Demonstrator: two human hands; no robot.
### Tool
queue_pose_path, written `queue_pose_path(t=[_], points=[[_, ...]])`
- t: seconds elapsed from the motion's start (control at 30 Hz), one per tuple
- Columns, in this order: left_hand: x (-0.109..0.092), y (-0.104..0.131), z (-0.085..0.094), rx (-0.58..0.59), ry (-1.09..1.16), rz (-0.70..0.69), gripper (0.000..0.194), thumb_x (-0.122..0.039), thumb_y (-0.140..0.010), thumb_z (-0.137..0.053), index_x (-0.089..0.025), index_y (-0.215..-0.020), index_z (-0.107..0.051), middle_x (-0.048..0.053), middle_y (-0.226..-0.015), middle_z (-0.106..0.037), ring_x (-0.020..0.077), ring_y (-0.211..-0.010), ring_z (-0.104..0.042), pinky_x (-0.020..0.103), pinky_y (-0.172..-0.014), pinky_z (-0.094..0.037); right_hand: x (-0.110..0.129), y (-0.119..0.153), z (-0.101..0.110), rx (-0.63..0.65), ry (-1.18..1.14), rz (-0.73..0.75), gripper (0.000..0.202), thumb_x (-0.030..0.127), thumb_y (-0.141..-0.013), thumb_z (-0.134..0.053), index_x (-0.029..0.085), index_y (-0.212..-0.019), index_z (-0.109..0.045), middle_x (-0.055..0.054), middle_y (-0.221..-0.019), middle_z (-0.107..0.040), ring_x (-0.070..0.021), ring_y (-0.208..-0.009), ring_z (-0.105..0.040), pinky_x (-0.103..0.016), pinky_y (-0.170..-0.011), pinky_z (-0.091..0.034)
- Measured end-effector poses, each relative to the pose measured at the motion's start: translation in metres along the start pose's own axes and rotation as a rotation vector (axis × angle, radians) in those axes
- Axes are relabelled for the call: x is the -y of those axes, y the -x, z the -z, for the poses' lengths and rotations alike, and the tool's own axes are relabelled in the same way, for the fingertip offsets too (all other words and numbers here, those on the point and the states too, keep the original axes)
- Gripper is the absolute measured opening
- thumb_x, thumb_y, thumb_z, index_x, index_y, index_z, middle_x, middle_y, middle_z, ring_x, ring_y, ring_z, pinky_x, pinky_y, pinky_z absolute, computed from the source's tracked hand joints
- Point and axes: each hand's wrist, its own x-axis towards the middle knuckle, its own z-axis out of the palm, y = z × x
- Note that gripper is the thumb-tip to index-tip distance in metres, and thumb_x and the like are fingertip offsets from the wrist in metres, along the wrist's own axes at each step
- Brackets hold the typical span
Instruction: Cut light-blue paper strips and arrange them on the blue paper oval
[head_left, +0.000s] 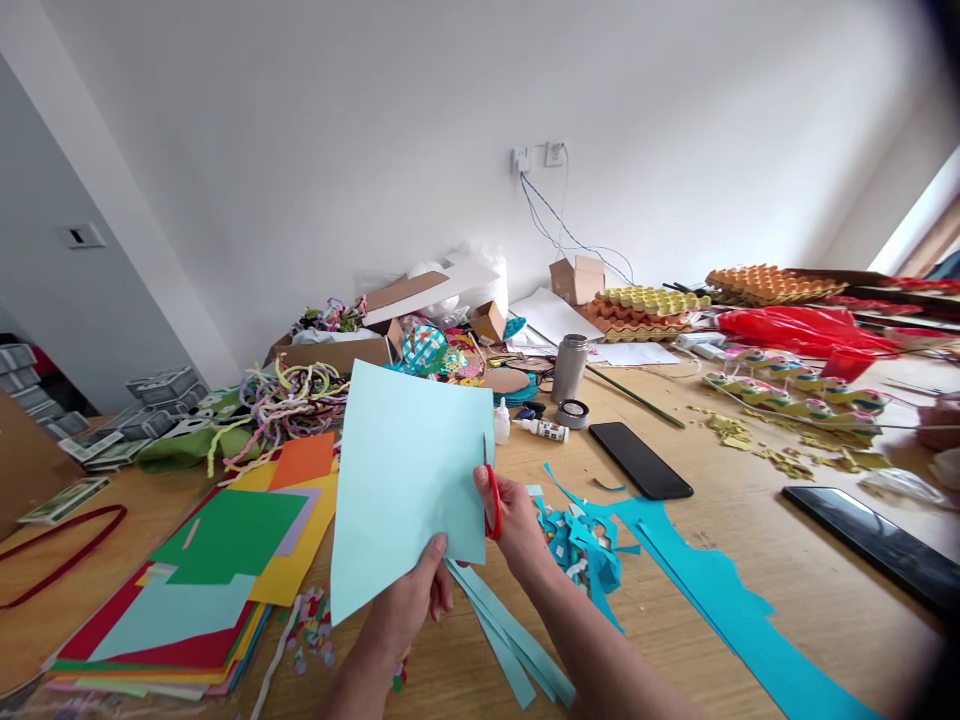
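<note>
Scissors [495, 490] sit in the right hand [517, 515], its fingers closed about the red handle, with the visible blade pointing up and away from the person. That blade lies over the pale sheet [412, 480], close inside its right border, and runs nearly parallel to that border, so the sheet's long axis and the blade point almost the same way. Almost the whole sheet spreads to the left of the blade; only a narrow margin stands to its right. How far the blades are parted I cannot tell, since just one shows clearly. The left hand [405, 605] pinches the sheet at its lower edge, thumb in front and the other fingers partly hidden below, holding it tilted up above the bench [660, 660]. The right hand is the nearer one to the right border, while the left grips below and to the left of the blade, well apart from its tip. Pale strips [514, 640] slant from just under the left fingers down and to the right, passing beneath the right forearm; whether the left fingers also hold them I cannot tell. Blue scraps [581, 545] lie to the right of the right wrist.
</note>
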Motion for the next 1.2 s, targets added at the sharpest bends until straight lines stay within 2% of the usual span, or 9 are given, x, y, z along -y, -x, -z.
queue_pose_path(t=[0.2, 0.43, 0.87, 1.07, 1.2], points=[[-0.004, 0.002, -0.001, -0.02, 0.0, -0.004, 0.059, -0.065, -0.073, -0.053, -0.017, -0.038, -0.052, 0.0, -0.034, -0.046, 0.0074, -0.03, -0.035, 0.022, -0.035, -0.025, -0.001, -0.003, 0.002, 0.008, 0.009, 0.007, 0.061, 0.077, -0.07, -0.051, 0.019, -0.053, -0.046, 0.003, -0.04, -0.042, -0.0095, -0.038, -0.039, -0.021, -0.036, -0.029], [-0.01, 0.006, 0.0, 0.013, -0.017, 0.003, 0.06, -0.059, -0.078, -0.051, -0.017, -0.036, -0.05, 0.001, -0.036, -0.047, 0.0077, -0.033, -0.037, 0.022, -0.038, -0.028, 0.001, -0.002, 0.003, 0.008, -0.007, 0.01, 0.06, 0.076, -0.07, -0.052, 0.019, -0.055, -0.046, 0.004, -0.041, -0.042, -0.0098, -0.039, -0.04, -0.021, -0.037, -0.029], [-0.011, 0.006, 0.001, 0.03, -0.046, -0.006, 0.059, -0.058, -0.08, -0.049, -0.018, -0.037, -0.051, 0.001, -0.036, -0.048, 0.0078, -0.034, -0.037, 0.021, -0.038, -0.029, 0.001, -0.001, 0.001, -0.001, -0.076, -0.022, 0.057, 0.074, -0.071, -0.054, 0.02, -0.055, -0.043, 0.005, -0.041, -0.042, -0.0097, -0.036, -0.041, -0.021, -0.034, -0.032], [-0.007, 0.004, 0.0, 0.016, -0.049, -0.001, 0.061, -0.062, -0.079, -0.049, -0.017, -0.036, -0.051, 0.001, -0.035, -0.046, 0.0076, -0.032, -0.036, 0.022, -0.037, -0.027, 0.003, -0.001, 0.001, 0.004, -0.085, -0.027, 0.057, 0.074, -0.07, -0.055, 0.02, -0.055, -0.042, 0.006, -0.041, -0.041, -0.0084, -0.036, -0.037, -0.021, -0.036, -0.029], [-0.003, 0.002, 0.002, 0.058, -0.036, -0.002, 0.061, -0.063, -0.079, -0.049, -0.017, -0.038, -0.051, 0.001, -0.036, -0.047, 0.0077, -0.033, -0.037, 0.022, -0.037, -0.028, 0.002, -0.002, 0.004, 0.001, -0.047, -0.005, 0.057, 0.073, -0.071, -0.055, 0.02, -0.055, -0.041, 0.005, -0.042, -0.04, -0.0075, -0.038, -0.033, -0.021, -0.037, -0.026]])
